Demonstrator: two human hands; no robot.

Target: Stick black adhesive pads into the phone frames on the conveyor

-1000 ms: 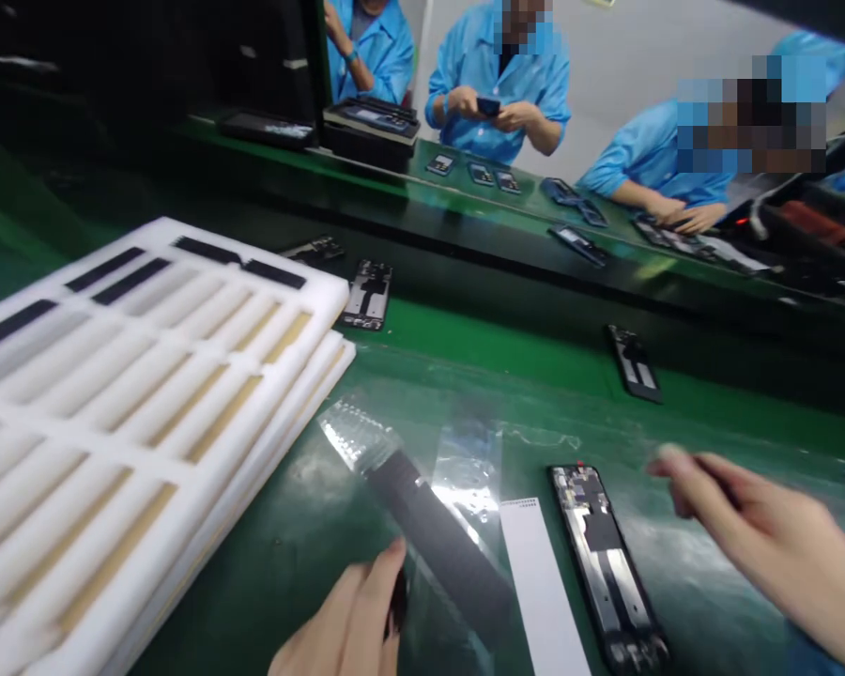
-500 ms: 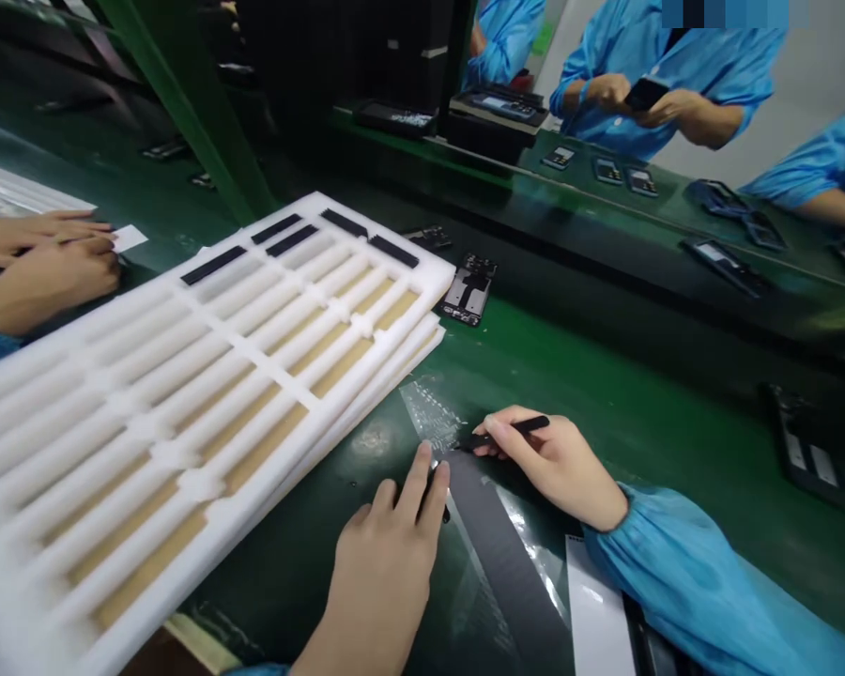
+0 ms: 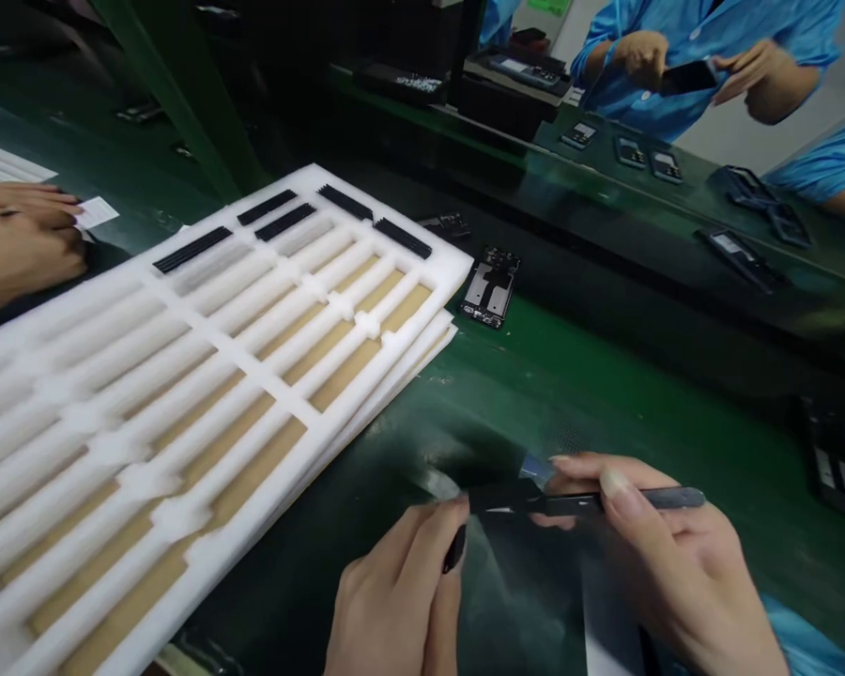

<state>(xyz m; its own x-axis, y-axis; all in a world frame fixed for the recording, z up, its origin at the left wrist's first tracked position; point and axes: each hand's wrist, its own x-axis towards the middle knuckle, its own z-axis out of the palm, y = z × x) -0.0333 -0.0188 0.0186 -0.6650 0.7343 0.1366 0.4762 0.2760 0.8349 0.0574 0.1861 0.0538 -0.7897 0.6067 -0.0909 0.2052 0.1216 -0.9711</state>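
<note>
Slim black strip (image 3: pixel 591 504), matte, with a paler grey end, lies almost level above the front edge of the bench (image 3: pixel 606 376), toward the right of centre. Small black piece (image 3: pixel 454 549) hangs down by the left hand (image 3: pixel 394 601). Beneath the hands lies a glossy clear film (image 3: pixel 528 601). To the left, a stacked white foam tray (image 3: pixel 422 300) rests on the bench, its slots filled with tan strips (image 3: pixel 253 451) and a few black strips (image 3: pixel 190 249). Just past its corner lies a black phone frame (image 3: pixel 489 289), with another phone frame (image 3: pixel 835 479) near the right edge. A co-worker's hands (image 3: pixel 21 239) rest at the far left beside a white card (image 3: pixel 95 213).

The right hand (image 3: pixel 662 554) is clenched, its thumb and fingers (image 3: pixel 623 493) pinching the strip's middle, with the grey end sticking out past them. The left hand's curled fingers (image 3: pixel 437 535) sit right by the strip's other end, seemingly gripping the small piece, though that grip is partly hidden.
</note>
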